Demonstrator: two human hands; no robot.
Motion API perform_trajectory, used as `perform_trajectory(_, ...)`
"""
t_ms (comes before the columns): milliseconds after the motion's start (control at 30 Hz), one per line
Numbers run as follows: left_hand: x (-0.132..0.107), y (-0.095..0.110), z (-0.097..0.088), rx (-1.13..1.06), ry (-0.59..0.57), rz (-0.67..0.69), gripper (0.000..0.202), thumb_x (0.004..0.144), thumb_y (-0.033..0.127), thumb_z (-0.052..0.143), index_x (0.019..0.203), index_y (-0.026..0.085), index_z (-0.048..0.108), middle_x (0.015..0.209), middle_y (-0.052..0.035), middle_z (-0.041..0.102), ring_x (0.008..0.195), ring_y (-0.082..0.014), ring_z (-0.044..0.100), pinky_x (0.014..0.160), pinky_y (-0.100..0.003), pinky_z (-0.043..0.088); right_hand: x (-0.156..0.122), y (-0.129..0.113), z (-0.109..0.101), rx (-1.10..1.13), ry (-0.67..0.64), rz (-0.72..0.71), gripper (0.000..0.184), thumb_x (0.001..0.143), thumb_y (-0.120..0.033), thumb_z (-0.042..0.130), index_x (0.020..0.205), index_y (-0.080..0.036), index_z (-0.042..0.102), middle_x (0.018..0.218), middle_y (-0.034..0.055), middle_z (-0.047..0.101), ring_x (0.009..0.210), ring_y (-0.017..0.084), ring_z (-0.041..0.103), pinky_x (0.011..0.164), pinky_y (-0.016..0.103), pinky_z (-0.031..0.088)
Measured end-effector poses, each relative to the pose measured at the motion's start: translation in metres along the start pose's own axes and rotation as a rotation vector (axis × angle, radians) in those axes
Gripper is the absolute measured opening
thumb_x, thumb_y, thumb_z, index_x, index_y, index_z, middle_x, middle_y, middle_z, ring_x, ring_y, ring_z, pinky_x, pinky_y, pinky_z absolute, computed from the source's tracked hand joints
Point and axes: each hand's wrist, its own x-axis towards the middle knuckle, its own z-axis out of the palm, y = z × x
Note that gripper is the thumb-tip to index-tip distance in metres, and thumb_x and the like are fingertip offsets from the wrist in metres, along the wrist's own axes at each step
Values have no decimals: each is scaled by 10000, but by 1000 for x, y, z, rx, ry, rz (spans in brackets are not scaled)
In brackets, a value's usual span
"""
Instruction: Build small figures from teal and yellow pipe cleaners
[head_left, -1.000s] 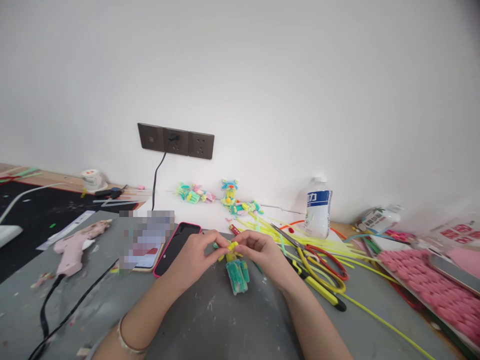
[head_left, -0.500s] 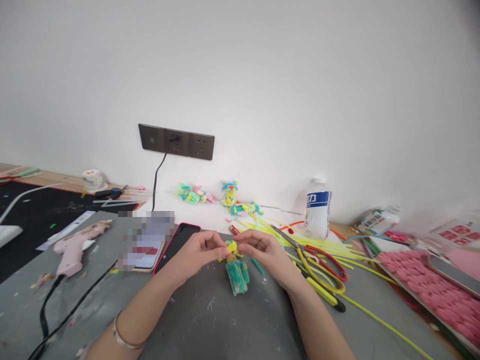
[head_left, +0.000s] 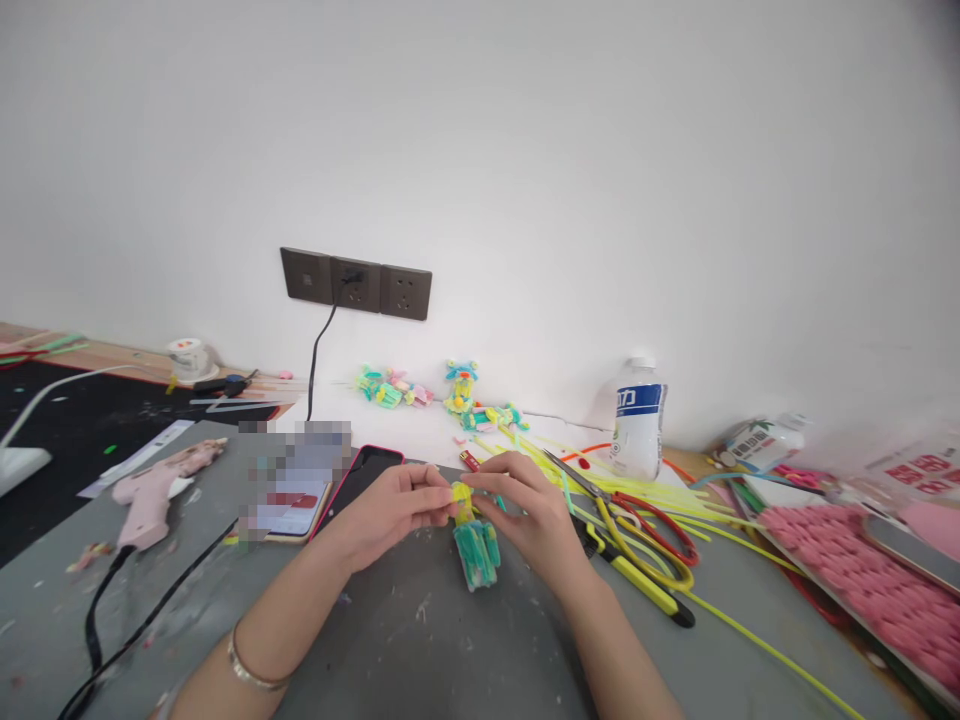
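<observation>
Between my hands, over the grey mat [head_left: 420, 640], is a small pipe-cleaner figure [head_left: 476, 552] with a teal lower part and a yellow top. My left hand [head_left: 405, 510] pinches the yellow top from the left, its thumb and fingers closed. On the other side my right hand [head_left: 529, 505] has its fingers closed around the figure's upper right edge. A short teal piece shows by the right fingers. The fingertips partly cover the yellow part.
Scissors [head_left: 622, 515], a yellow-handled cutter [head_left: 645, 580] and yellow pipe cleaners [head_left: 757, 645] lie at right. A bottle [head_left: 637, 425] stands behind. Finished-looking figures [head_left: 461, 390] rest by the wall. Phones [head_left: 292, 505] and a pink glue gun [head_left: 150, 495] lie at left.
My right hand has shifted its grip, its fingers now bent further over the figure's upper right side. The left hand stays at the yellow top. The view has moved slightly.
</observation>
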Motion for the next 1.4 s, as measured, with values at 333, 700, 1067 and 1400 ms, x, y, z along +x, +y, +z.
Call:
perform_trajectory(333, -1, 1, 1, 16, 20, 30, 273, 690, 359, 830, 710, 142, 666, 712, -20, 642, 726, -145, 590, 763, -295, 455, 0, -2, -3, 15, 9, -15, 175, 895, -204, 654, 1021, -282, 747, 845, 61, 663, 746, 193, 629, 679, 339, 531)
perform_trajectory(700, -2, -3, 2, 491, 140, 381, 166, 784, 296, 729, 725, 169, 641, 804, -48, 710, 802, -187, 636, 781, -304, 476, 5, -4, 4, 315, 54, 127, 70, 893, -287, 664, 875, -243, 716, 750, 41, 712, 730, 206, 650, 700, 365, 526)
perform_trajectory(1067, -5, -3, -3, 966, 96, 761, 102, 881, 196, 643, 784, 213, 671, 871, -58, 742, 842, -178, 666, 768, -286, 492, 2, -6, 7, 525, -16, 331, 227, 868, -385, 673, 737, -222, 586, 760, 36, 615, 744, 188, 591, 661, 313, 492)
perform_trajectory(1400, -6, 0, 3, 875, 169, 549, 80, 864, 234, 667, 792, 200, 663, 818, -15, 731, 789, -166, 668, 758, -274, 477, 0, 0, 6, 636, -33, 443, 201, 822, -396, 740, 784, -212, 670, 761, 28, 663, 711, 171, 603, 661, 298, 479)
